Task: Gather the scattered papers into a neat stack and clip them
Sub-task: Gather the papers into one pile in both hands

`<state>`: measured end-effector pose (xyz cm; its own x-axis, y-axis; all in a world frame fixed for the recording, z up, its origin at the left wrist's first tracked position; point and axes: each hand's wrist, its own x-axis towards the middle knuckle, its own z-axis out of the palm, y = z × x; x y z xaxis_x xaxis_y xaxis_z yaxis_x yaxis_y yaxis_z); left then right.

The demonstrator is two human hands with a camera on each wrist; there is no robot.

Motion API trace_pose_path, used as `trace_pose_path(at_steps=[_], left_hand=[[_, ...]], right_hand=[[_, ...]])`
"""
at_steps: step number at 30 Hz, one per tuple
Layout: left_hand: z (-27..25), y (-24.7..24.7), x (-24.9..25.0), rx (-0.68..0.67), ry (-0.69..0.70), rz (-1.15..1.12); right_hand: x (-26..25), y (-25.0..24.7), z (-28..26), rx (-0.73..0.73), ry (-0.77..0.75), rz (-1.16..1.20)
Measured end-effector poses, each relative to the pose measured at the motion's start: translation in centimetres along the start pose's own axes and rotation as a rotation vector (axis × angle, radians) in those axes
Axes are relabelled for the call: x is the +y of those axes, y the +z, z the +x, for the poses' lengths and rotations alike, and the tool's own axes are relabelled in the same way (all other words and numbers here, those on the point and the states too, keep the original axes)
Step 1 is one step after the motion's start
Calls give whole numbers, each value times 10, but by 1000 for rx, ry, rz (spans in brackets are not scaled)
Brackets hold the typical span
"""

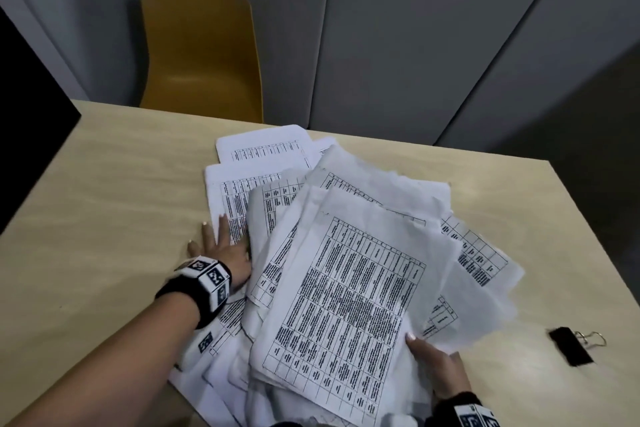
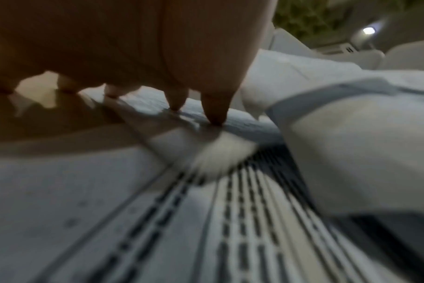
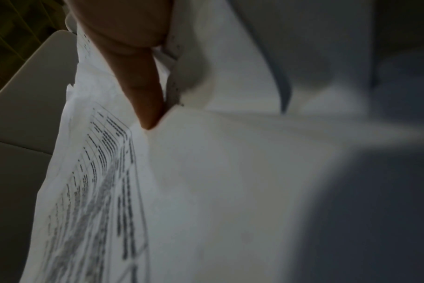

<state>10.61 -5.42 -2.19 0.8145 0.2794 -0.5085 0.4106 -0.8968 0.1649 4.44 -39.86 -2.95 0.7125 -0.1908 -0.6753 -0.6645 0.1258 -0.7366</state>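
The papers [image 1: 346, 288] lie fanned out in a loose, overlapping heap on the counter [image 1: 104, 184], approx. in its middle and running down to its near edge. Most sheets carry printed tables w/ dense black text; several look crumpled or rough at the edges.

Left hand [image 1: 221, 253] lies flat at the heap's left side, fingers straight and spread, partly on a bottom sheet and partly on the bare counter, w/ the heel tucked against the upper sheets. In the left wrist view the fingertips [image 2: 215, 114] press down on a printed sheet; the hand [image 2: 133, 47] grips nothing. That view is blurred, so finer detail can't be made out.

Right hand [image 1: 440, 371] is at the heap's near right corner. Its thumb lies on top of the uppermost printed sheet and the other fingers go under the paper edges, so it pinches a bundle of top sheets; exactly how many sheets can't be told. The right wrist view shows one finger [image 3: 145, 99] of the hand [image 3: 124, 24] pressed along the paper, w/ sheets bulging on both sides of it.

A black binder clip [image 1: 571, 347] w/ silver wire handles lies on the counter to the right of the papers, apart from them and not touched by either hand.

Beyond the papers, past the counter's far edge, stands a yellow chair [image 1: 201, 55] against grey wall panels [image 1: 398, 28].
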Motion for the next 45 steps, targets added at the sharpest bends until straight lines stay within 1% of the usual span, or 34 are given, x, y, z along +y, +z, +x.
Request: trace_pose_path(at_steps=[2,4,9,10,11,12,14,15,16,18,20,25,28,30,32,33,35,36,38,42,43,45], left_hand=[[-1,3,5,-78,57,75],[-2,8,1,-110,116,123],[-26,12,-12,-99,230,205],[-27,10,-14,-71,250,178],[-24,8,-15,-6,266,99],[-20,4,-15,82,249,-42],[-7,-5,-13,238,129,-332],[2,-9,-11,283,55,-405],[8,-12,-6,291,-23,-422],[17,-13,5,260,-142,-399],[24,-10,14,242,-189,-388],[38,-16,25,197,-177,-516],[35,-19,22,230,-156,-641],[29,-21,16,229,-132,-714],[28,-21,9,156,-133,-763],[28,-20,4,98,-142,-802],[25,-20,-5,-6,-169,-903],[22,-20,-11,-36,-179,-956],[15,-20,-21,-63,-175,-1039],[0,-21,-36,-113,-122,-1169],[-3,-19,-39,-118,-116,-1174],[-8,-14,-43,-114,-87,-1092]], right_hand=[[1,-2,0,3,2,13],[4,-3,4,-2,4,36],[2,-3,6,-23,12,13],[0,-3,5,-27,9,4],[0,-3,5,-33,6,-1],[-1,-3,5,-37,5,-4],[-2,-2,4,-42,-4,3],[-2,-3,4,-46,-11,10],[-2,-3,5,-50,-18,11],[-2,-3,7,-53,-28,7],[-1,-4,9,-62,-37,-3],[4,-5,16,-48,-59,31],[8,-5,21,-47,-66,32],[9,-6,21,-50,-59,20],[9,-8,19,-56,-57,9],[9,-8,19,-66,-57,7],[10,-9,21,-80,-52,8],[10,-8,21,-77,-51,10],[11,-8,22,-71,-47,16],[11,-8,22,-63,-27,15],[12,-9,23,-66,-25,5],[12,-9,23,-53,-19,-25]])
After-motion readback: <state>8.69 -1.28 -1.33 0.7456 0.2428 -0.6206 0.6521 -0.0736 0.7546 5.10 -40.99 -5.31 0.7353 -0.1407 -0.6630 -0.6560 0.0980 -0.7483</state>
